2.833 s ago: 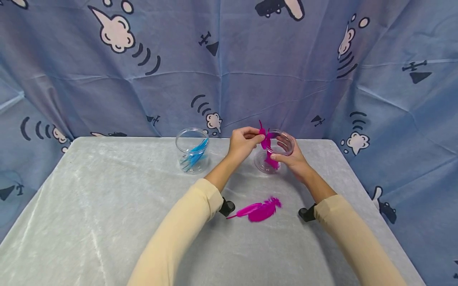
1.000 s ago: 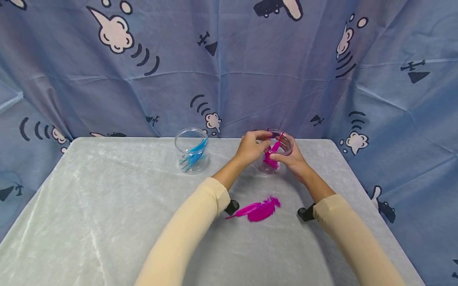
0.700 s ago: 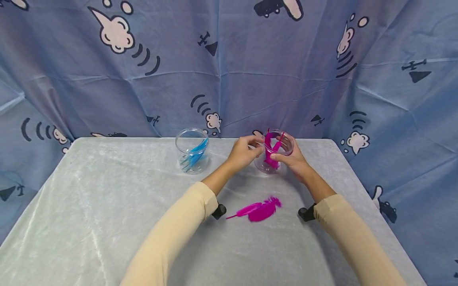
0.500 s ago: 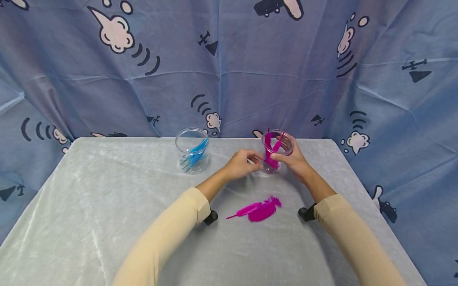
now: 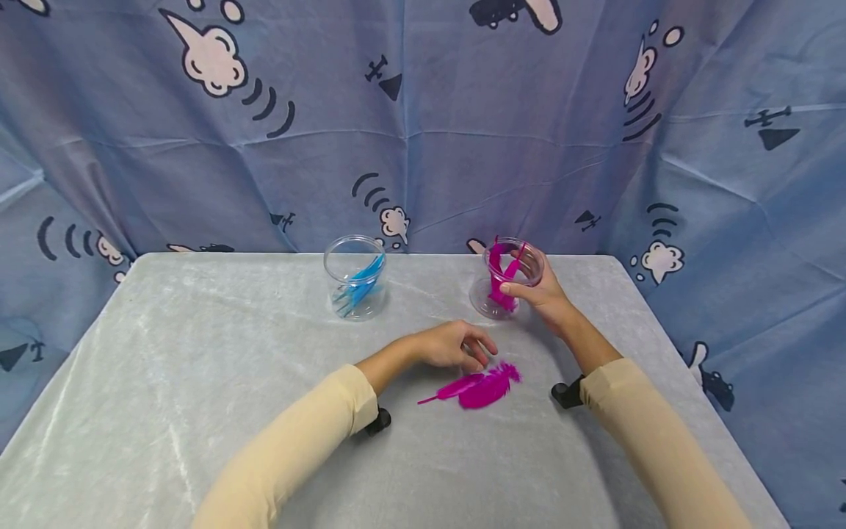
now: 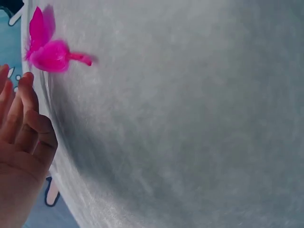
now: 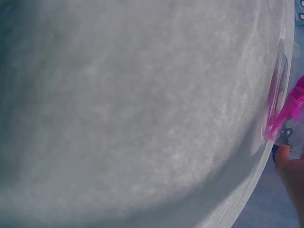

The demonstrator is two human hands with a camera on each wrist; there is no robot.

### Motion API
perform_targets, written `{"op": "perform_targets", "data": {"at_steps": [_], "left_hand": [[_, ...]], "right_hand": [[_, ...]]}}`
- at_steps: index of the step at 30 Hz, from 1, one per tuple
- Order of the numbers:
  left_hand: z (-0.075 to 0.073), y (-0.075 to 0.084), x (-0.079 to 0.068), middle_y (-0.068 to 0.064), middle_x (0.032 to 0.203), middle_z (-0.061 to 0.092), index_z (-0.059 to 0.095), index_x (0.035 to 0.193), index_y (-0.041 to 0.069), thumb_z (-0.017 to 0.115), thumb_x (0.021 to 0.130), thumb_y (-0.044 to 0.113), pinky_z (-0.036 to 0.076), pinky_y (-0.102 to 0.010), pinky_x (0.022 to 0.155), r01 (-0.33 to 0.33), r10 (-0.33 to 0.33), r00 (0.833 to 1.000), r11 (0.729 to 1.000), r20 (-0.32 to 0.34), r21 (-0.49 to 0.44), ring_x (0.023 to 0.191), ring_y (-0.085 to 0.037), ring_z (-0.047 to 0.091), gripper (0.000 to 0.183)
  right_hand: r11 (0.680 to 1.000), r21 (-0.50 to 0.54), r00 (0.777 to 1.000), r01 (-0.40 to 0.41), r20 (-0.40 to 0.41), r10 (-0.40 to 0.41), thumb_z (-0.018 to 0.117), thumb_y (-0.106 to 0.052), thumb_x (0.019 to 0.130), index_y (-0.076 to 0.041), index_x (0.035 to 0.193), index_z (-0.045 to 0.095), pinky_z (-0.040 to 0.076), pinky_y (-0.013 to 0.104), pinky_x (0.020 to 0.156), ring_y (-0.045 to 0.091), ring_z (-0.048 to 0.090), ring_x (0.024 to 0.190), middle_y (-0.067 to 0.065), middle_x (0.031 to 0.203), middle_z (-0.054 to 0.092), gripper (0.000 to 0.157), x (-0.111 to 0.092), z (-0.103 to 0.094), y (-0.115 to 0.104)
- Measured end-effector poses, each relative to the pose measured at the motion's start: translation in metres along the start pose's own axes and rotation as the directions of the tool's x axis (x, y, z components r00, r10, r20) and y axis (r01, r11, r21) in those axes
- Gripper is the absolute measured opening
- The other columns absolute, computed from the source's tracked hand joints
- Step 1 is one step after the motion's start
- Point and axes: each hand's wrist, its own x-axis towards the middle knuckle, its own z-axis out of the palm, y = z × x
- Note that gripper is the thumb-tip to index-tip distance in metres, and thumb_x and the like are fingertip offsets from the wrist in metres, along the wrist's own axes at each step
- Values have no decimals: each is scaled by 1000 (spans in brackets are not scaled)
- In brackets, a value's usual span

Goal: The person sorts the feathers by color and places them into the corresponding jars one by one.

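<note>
My right hand [image 5: 543,286] grips a clear plastic cup [image 5: 487,305] near its rim, thumb on the near side and fingers behind. Magenta feathers [image 5: 505,279] stand inside that cup, with quills poking up at the rim. Nothing is in my left hand [image 5: 452,345], which hovers over the table with loosely bent fingers. Just below its fingertips lie magenta feathers [image 5: 485,389], overlapping each other on the cloth. The left wrist view shows these loose feathers [image 6: 50,56] beyond the left fingers. In the right wrist view, the thumb [image 7: 283,154] presses the cup's side by the magenta feathers [image 7: 294,102].
Another clear plastic cup [image 5: 335,294] holding blue feathers [image 5: 360,286] stands left of the held cup, near the table's back edge. A pale grey cloth covers the table [image 5: 165,382]. Behind it hangs a blue printed curtain [image 5: 449,110].
My left hand lowered a magenta feather into the right cup and let go. It then moved down and toward me, over the loose feathers. The right hand kept its hold on the cup.
</note>
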Motion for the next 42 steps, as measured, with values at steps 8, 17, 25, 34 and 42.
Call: {"op": "perform_targets", "data": {"at_steps": [8,17,25,34,42], "left_hand": [[6,-5,-1,-15,104,73,64,124,-4,70,88,-5,53,-20,79,10,-11,1000,999,12,35,88,-9,67,36],[9,-4,-1,-8,83,72,66,121,-4,72,87,-5,49,-17,71,3,-3,1000,998,3,60,74,-5,62,35],[9,-5,-2,-10,79,72,66,119,-5,71,86,-8,48,-18,67,3,-3,1000,998,-1,57,70,-6,62,34],[1,-1,-3,-5,80,69,64,124,-4,65,91,-7,47,-19,63,5,-3,999,999,-35,51,67,-8,58,33],[-23,18,-3,-11,89,70,66,120,-5,67,90,-5,49,-20,65,-37,56,967,996,-249,83,73,-13,60,30]], "right_hand": [[1000,10,1000,3,2,-3,74,-12,90,-13,157,15,21,51,119,29,19,150,15,161,27,89,-2,0,0],[1000,8,1000,-4,-1,4,75,-13,89,-14,157,15,21,51,119,28,18,150,14,161,27,90,-1,-1,1],[1000,14,1000,-1,-3,1,75,-13,89,-15,157,16,22,51,119,28,19,150,16,161,27,90,0,-1,1],[1000,14,1000,0,2,0,74,-13,90,-14,157,15,20,51,119,28,18,150,15,161,26,89,0,-1,2],[1000,4,1000,-1,9,1,74,-14,90,-16,157,15,20,52,119,27,18,151,14,161,26,89,-1,-1,1]]}}
